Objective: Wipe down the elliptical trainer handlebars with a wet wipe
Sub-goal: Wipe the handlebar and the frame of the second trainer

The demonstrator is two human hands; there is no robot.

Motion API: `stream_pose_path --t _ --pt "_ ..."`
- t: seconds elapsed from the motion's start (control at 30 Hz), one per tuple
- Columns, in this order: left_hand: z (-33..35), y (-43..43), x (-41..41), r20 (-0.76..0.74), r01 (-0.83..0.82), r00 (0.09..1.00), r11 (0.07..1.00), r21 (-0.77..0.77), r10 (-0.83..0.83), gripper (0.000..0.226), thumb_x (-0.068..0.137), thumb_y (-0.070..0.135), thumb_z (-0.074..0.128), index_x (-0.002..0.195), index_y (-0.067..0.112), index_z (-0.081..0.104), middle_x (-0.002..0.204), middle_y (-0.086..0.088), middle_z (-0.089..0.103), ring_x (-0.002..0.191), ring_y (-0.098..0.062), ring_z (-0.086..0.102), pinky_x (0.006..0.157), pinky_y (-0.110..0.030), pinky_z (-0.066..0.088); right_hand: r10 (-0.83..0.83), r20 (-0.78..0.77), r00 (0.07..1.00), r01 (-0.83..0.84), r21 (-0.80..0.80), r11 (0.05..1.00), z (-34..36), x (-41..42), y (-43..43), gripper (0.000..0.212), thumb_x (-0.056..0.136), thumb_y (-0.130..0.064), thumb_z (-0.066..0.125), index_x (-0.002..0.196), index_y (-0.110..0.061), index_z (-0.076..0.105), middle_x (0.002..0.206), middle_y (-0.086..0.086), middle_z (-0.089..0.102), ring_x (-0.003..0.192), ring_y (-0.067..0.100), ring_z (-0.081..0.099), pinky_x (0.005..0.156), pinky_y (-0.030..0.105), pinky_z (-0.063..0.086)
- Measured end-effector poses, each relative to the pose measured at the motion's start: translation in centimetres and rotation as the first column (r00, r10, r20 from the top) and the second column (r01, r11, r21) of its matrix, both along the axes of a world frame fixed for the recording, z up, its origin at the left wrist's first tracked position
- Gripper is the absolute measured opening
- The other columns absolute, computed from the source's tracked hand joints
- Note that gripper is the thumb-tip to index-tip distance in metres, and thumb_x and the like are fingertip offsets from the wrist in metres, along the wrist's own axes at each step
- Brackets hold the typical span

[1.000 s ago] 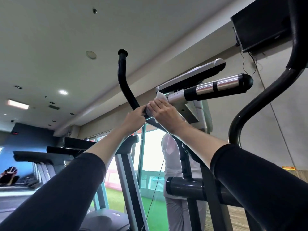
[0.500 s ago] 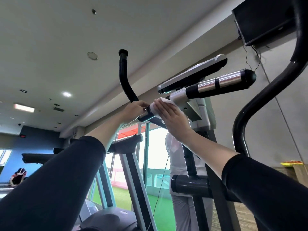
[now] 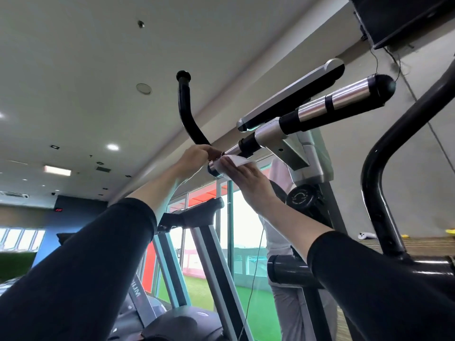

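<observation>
The elliptical's short fixed handlebar point(image 3: 248, 143), black with silver bands, sticks out to the left below the console point(image 3: 290, 99). My right hand point(image 3: 246, 178) presses a white wet wipe point(image 3: 234, 161) against the bar's left end, fingers wrapped under it. My left hand point(image 3: 194, 158) grips the same end from the left, beside the wipe. The matching right fixed handlebar point(image 3: 339, 104) points up to the right. A tall black moving handlebar point(image 3: 187, 112) curves up behind my left hand, and another black moving handlebar point(image 3: 384, 168) rises at the right.
A person in light clothes point(image 3: 283, 242) stands behind the machine by the window. A black screen point(image 3: 398, 18) hangs on the wall at top right. Another machine's grey frame point(image 3: 209, 254) stands at lower centre-left. A thin cable point(image 3: 256, 267) hangs down.
Both hands have slid left and down along the fixed bar to its end, taking the wipe along. The view has tilted so the machine sits further right.
</observation>
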State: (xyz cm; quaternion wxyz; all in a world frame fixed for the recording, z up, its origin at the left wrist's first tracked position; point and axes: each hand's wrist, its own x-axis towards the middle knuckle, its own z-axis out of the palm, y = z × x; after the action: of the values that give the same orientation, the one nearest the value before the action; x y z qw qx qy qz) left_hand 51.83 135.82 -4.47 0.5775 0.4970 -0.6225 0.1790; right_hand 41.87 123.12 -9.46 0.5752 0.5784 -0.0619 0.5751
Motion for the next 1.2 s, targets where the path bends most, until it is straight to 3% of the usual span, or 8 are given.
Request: stream_pose_path --t 0.1,0.3,0.47,0.67,0.77,0.9,1.07,1.2 --pt "0.3 -0.1 0.0 0.015 -0.038 0.999 0.999 0.014 0.038 0.045 0.079 -0.008 0.039 0.104 0.008 0.073 0.107 -0.011 0.071 0.109 -0.022 0.062 0.081 -0.017 0.045 0.011 -0.025 1.0 -0.01 0.04 0.999 -0.3 1.2 0.2 0.093 0.052 -0.001 0.072 0.139 -0.015 0.043 0.141 -0.002 0.051 0.098 0.014 0.064 0.093 0.029 0.046" --pt "0.6 -0.2 -0.1 0.016 -0.066 0.998 0.997 0.04 0.065 0.046 0.079 -0.016 0.033 0.106 -0.003 0.068 0.1 -0.015 0.067 0.095 -0.021 0.061 0.07 -0.007 0.045 0.114 -0.092 0.989 -0.108 0.067 0.992 -0.5 1.4 0.0 0.072 0.065 0.011 0.051 0.132 -0.015 0.057 0.135 -0.001 0.056 0.103 0.015 0.061 0.097 0.025 0.044" --pt "-0.3 -0.2 0.4 0.046 -0.034 0.998 0.999 0.019 0.033 0.045 0.079 -0.007 0.037 0.101 0.014 0.07 0.105 -0.009 0.069 0.108 -0.027 0.061 0.101 -0.032 0.044 0.061 0.093 0.994 -0.068 0.073 0.995 -0.6 0.3 -0.4 0.061 0.081 0.006 0.041 0.14 -0.01 0.047 0.145 0.004 0.045 0.12 0.018 0.055 0.111 0.034 0.029" --pt "-1.8 -0.4 0.4 -0.093 -0.019 0.996 0.998 -0.059 0.014 0.049 0.059 0.017 0.037 0.091 0.023 0.075 0.109 -0.008 0.071 0.111 -0.023 0.06 0.106 -0.035 0.041 -0.055 0.232 0.971 0.038 0.077 0.996 -0.5 1.5 0.6 0.062 0.082 0.0 0.032 0.141 -0.013 0.046 0.148 0.001 0.042 0.136 0.015 0.034 0.115 0.033 0.021" --pt "-1.6 -0.6 0.5 -0.157 0.038 0.986 0.997 -0.067 -0.048 0.04 0.071 0.012 0.043 0.089 0.024 0.077 0.107 -0.008 0.072 0.104 -0.023 0.064 0.098 -0.031 0.047 -0.139 0.188 0.972 0.12 0.112 0.986 -0.8 2.4 0.0 0.068 0.083 -0.002 0.025 0.15 -0.017 0.028 0.155 -0.004 0.028 0.132 0.011 0.043 0.113 0.031 0.024" --pt "-1.3 -1.2 0.9 -0.225 0.014 0.974 1.0 -0.018 -0.018 0.044 0.084 -0.009 0.035 0.113 -0.001 0.066 0.111 -0.013 0.066 0.094 -0.017 0.06 0.063 -0.004 0.042 -0.282 0.069 0.957 0.277 0.078 0.958 -0.9 2.8 -1.3 0.078 0.083 -0.004 0.024 0.15 -0.018 -0.013 0.16 -0.006 0.003 0.143 0.01 0.022 0.116 0.034 0.018" --pt "-1.1 -0.9 0.7 -0.215 0.038 0.976 0.999 0.007 -0.036 0.039 0.082 -0.008 0.039 0.111 -0.004 0.066 0.106 -0.012 0.066 0.082 -0.011 0.061 0.061 -0.003 0.04 -0.095 0.171 0.981 0.108 -0.063 0.992 -0.3 1.2 -2.0 0.078 0.081 0.004 0.032 0.151 -0.015 0.005 0.153 -0.008 0.032 0.134 0.011 0.041 0.118 0.037 0.007" --pt "-1.1 -0.5 0.5 -0.199 0.002 0.98 0.999 0.036 0.005 0.04 0.082 -0.006 0.041 0.112 -0.005 0.066 0.112 -0.015 0.066 0.093 -0.018 0.061 0.054 -0.001 0.036 -0.011 0.18 0.984 0.017 -0.032 0.999 -0.5 1.2 -2.6 0.072 0.08 0.004 0.039 0.148 -0.015 0.027 0.152 -0.003 0.032 0.131 0.015 0.046 0.113 0.035 0.028"
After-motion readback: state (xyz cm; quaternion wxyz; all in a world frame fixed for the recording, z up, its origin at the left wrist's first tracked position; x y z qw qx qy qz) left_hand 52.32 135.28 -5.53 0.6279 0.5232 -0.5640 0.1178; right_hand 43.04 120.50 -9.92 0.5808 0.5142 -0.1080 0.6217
